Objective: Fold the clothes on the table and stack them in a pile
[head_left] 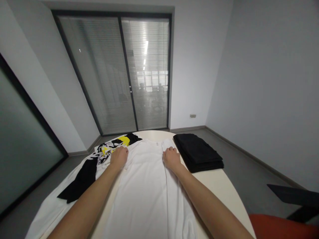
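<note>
A white garment [143,192], which looks like a shirt, lies lengthwise on the pale round table [216,186]. Its right side is folded inward in a long strip. My left hand [119,156] is closed on the garment's far left edge, with the fingertips curled out of sight. On the folded strip near the far right corner rests my right hand [171,158], fingers bent and gripping the cloth. Beside my left hand lies a patterned garment [107,151] in black, white and yellow.
To the right of the white garment sits a stack of folded black cloth [198,152]. A red chair [281,227] with a dark armrest [294,195] stands at the lower right. Beyond the table are a glass partition with blinds [112,73] and a white wall [194,66].
</note>
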`<act>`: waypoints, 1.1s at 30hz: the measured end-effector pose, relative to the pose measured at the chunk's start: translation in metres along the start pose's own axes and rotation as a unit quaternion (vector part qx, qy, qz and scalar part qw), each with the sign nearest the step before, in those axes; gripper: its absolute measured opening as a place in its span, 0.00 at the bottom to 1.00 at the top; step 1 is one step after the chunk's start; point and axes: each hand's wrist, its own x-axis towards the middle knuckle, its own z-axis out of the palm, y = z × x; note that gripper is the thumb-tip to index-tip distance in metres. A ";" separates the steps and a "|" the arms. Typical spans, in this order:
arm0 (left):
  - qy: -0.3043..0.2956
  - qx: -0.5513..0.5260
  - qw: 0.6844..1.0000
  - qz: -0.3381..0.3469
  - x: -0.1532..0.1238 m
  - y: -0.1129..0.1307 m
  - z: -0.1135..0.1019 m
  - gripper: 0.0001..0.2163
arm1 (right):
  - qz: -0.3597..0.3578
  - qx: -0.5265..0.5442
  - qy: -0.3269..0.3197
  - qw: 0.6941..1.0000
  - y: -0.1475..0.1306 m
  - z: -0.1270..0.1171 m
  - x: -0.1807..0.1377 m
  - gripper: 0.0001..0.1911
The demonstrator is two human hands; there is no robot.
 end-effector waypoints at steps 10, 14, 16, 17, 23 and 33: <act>-0.019 -0.033 0.999 -0.029 0.018 0.003 0.013 0.14 | -0.072 0.071 0.000 0.995 0.015 0.031 0.007 0.28; 0.007 -0.057 0.996 -0.062 0.026 0.004 0.009 0.14 | -0.064 0.057 -0.050 0.995 0.015 0.031 0.010 0.33; 0.026 -0.073 0.994 -0.071 0.034 0.006 0.003 0.15 | -0.058 0.051 -0.070 0.995 0.014 0.030 0.012 0.34; 0.036 -0.081 0.993 -0.072 0.038 0.007 -0.002 0.15 | -0.054 0.049 -0.077 0.994 0.014 0.029 0.014 0.34; 0.097 -0.119 0.986 -0.059 0.067 0.016 -0.024 0.14 | -0.030 0.046 -0.087 0.995 0.014 0.034 0.030 0.35; 0.122 -0.149 0.980 -0.042 0.095 0.021 0.001 0.15 | -0.018 0.039 -0.098 0.994 0.014 0.038 0.069 0.35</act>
